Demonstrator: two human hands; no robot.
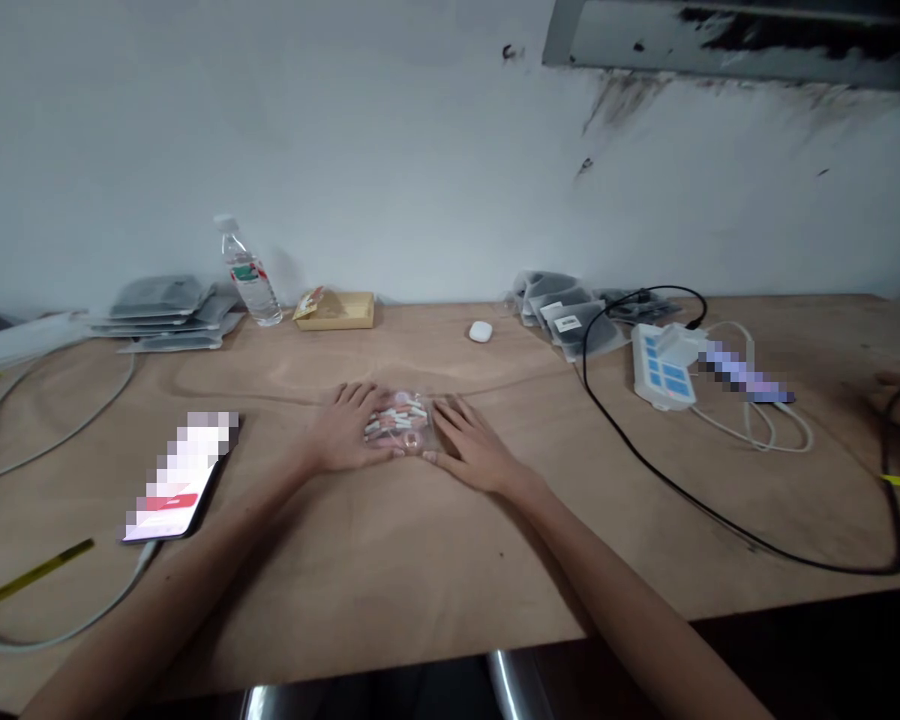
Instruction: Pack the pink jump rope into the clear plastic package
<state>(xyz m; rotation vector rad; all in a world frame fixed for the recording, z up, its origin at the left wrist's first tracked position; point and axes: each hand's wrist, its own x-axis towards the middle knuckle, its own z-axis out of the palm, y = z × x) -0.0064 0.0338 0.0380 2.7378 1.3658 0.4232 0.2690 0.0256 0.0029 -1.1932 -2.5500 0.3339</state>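
Note:
A small clear plastic bag (401, 422) with several white and red small parts lies flat on the wooden table (435, 560), in the middle. My left hand (345, 428) rests flat at the bag's left edge, fingers stretched out and touching it. My right hand (471, 444) lies flat at the bag's right edge, fingers spread, thumb at the bag's near corner. Neither hand grips the bag.
A phone (180, 478) lies at the left, a water bottle (250, 272), a tan box (337, 310) and grey pouches (166, 312) at the back left. A white earbud case (481, 331), more pouches (570, 318), a white power strip (664, 366) and a black cable (720, 515) sit right.

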